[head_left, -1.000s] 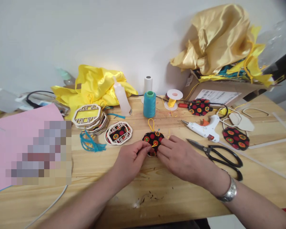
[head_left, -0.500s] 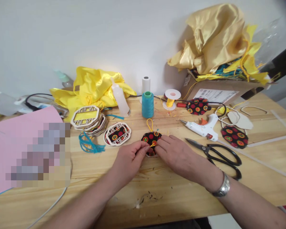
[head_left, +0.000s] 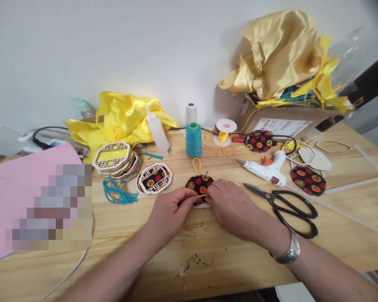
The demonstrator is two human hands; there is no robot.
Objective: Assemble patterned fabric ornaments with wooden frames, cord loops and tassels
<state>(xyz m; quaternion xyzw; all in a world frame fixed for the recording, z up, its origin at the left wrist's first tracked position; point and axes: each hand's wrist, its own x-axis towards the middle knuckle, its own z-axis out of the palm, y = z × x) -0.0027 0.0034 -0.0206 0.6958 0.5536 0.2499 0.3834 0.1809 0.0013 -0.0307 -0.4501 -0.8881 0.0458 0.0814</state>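
A black fabric-covered piece [head_left: 199, 183] with red and orange flower rounds lies on the table between my hands, a yellow cord loop [head_left: 197, 166] sticking out from its top. My left hand [head_left: 172, 210] is closed in a pinch at its lower left. From the other side, my right hand [head_left: 232, 205] pinches over its right edge, fingers bent. A short length of yellow cord [head_left: 202, 196] runs taut between the two sets of fingertips, across the front of the fabric. The fingers hide the cord's ends and part of the piece.
Black-handled scissors [head_left: 280, 205] and a white glue gun [head_left: 264, 168] lie right of my hand. Behind stand a teal thread cone [head_left: 193, 141] and a yellow cord spool [head_left: 226, 126]. Lattice wooden frames [head_left: 111, 156] are stacked left, beside a teal tassel [head_left: 118, 192].
The yellow cord, bunched between my fingertips before, now stretches in a short straight line. My right hand's fingers have curled in more. The view has shifted slightly.
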